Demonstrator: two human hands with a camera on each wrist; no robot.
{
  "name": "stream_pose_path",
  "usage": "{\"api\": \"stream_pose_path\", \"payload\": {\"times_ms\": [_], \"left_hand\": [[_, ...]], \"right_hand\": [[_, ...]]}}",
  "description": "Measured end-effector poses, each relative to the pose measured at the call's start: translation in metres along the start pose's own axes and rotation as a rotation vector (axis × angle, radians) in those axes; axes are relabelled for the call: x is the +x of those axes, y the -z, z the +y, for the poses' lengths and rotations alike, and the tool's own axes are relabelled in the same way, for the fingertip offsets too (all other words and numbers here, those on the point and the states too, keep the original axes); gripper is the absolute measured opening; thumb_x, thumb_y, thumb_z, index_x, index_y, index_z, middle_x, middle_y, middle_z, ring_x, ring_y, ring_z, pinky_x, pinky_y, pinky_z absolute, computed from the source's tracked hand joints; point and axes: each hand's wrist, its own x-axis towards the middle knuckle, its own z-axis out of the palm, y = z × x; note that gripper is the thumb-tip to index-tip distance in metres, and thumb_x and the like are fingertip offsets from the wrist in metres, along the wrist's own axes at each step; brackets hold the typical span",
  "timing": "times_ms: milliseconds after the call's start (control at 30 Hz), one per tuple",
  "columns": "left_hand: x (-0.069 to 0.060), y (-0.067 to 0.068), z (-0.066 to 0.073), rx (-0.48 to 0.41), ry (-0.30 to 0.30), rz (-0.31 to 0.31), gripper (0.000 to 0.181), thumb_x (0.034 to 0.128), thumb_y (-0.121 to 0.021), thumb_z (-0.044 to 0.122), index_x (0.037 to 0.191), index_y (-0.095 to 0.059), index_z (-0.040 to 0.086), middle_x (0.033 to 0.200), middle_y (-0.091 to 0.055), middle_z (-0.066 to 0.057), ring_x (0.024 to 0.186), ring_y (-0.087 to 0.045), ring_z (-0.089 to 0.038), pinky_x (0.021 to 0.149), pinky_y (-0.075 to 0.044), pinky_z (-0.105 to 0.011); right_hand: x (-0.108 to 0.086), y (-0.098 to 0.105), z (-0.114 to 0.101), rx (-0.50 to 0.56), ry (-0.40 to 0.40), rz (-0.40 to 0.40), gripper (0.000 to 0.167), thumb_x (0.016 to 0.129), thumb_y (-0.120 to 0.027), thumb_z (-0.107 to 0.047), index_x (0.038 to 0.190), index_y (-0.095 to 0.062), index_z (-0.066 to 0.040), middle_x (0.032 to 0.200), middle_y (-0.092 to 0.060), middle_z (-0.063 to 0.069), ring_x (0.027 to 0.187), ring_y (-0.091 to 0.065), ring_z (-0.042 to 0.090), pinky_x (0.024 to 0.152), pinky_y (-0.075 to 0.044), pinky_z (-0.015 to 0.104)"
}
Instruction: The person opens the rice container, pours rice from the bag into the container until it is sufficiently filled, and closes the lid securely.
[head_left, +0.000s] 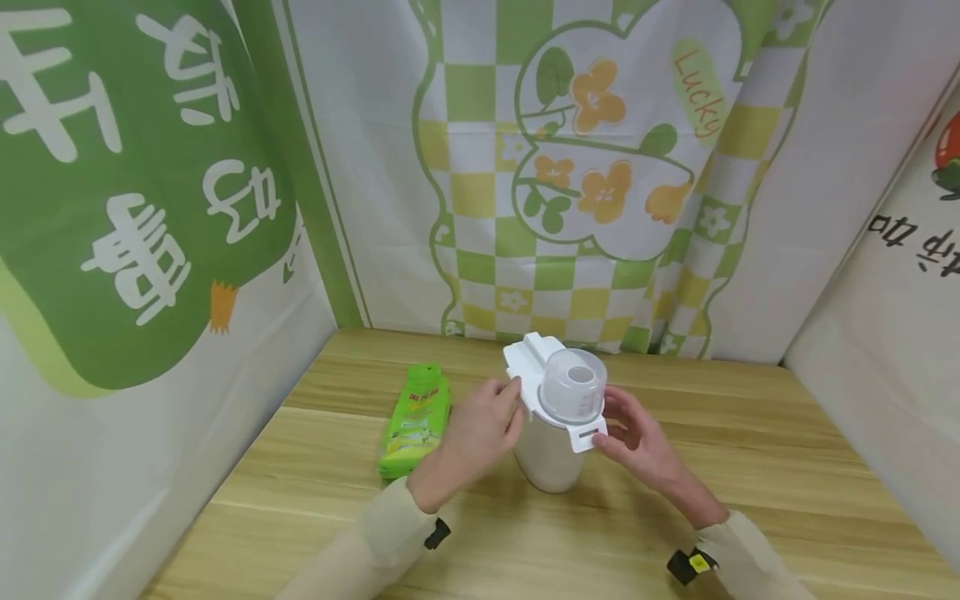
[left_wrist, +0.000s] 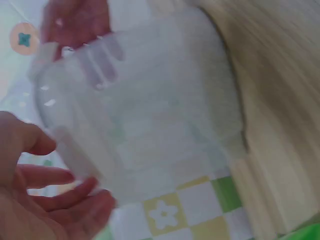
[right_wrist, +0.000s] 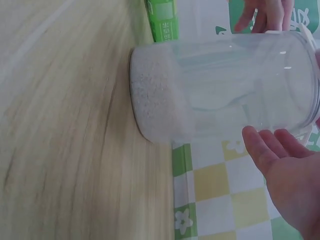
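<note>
A clear, wide jar (head_left: 551,462) stands upright on the table, topped by a white lid (head_left: 527,367) with a see-through measuring cup (head_left: 572,390) on it. Pale grains (right_wrist: 157,95) fill the bottom part of the jar, as the right wrist view shows. With bent fingers my left hand (head_left: 480,423) holds the lid's left edge. On the other side, my right hand (head_left: 643,442) has its thumb at the lid's front tab (head_left: 583,437) and its fingers along the jar's upper wall. Those fingers are partly hidden behind the jar in the head view.
Left of the jar, a green packet (head_left: 416,423) with printed lettering lies on the wooden table (head_left: 750,467). Behind rises a checked cloth (head_left: 487,208) with flowers. Printed cloth panels (head_left: 150,200) stand along both sides of the table.
</note>
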Motion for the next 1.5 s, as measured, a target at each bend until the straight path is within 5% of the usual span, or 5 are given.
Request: {"api": "stream_pose_path", "payload": {"times_ms": [300,500,633,933,1500], "left_hand": [[-0.002,0.016,0.028,-0.063,0.093,-0.276,0.076,0.0975,-0.046,0.059,0.147,-0.038,0.002,0.145,-0.047,-0.022,0.121,-0.059,-0.034,0.091,-0.055,-0.045],[-0.008,0.011,0.036,-0.247,0.159,-0.407,0.097,0.0934,-0.041,0.069,0.157,-0.008,0.004,0.159,0.005,-0.034,0.145,-0.023,-0.046,0.107,-0.042,-0.053],[-0.009,0.003,0.033,-0.321,0.181,-0.397,0.102,0.0917,-0.046,0.069,0.157,0.000,0.006,0.158,0.015,-0.031,0.147,-0.016,-0.045,0.111,-0.037,-0.054],[-0.008,-0.018,0.027,-0.389,0.225,-0.284,0.095,0.0891,-0.058,0.063,0.155,-0.009,0.016,0.161,0.002,-0.030,0.130,-0.048,-0.044,0.096,-0.052,-0.053],[-0.007,-0.021,0.020,-0.480,0.140,-0.168,0.092,0.0851,-0.074,0.046,0.152,-0.020,0.012,0.161,-0.007,-0.024,0.144,-0.033,-0.035,0.109,-0.043,-0.049]], "right_hand": [[0.001,0.007,0.004,-0.022,-0.123,-0.109,0.072,0.093,-0.059,0.004,0.154,-0.021,-0.005,0.144,-0.040,0.038,0.116,-0.058,-0.001,0.091,-0.053,0.022],[-0.001,0.007,0.003,0.011,-0.090,-0.122,0.070,0.093,-0.058,0.005,0.153,-0.023,-0.004,0.146,-0.049,0.020,0.118,-0.058,0.002,0.093,-0.052,0.023],[0.000,0.005,0.000,0.028,-0.040,-0.105,0.063,0.092,-0.059,0.008,0.148,-0.030,-0.001,0.136,-0.058,-0.006,0.118,-0.060,0.005,0.093,-0.053,0.023],[0.001,-0.005,-0.012,-0.130,-0.105,-0.019,0.061,0.091,-0.066,0.000,0.145,-0.037,-0.005,0.132,-0.055,0.032,0.114,-0.060,-0.001,0.089,-0.056,0.027],[-0.002,-0.013,-0.012,-0.151,-0.057,0.021,0.062,0.089,-0.067,0.003,0.144,-0.037,-0.002,0.128,-0.057,0.035,0.111,-0.062,0.001,0.088,-0.056,0.027]]}}
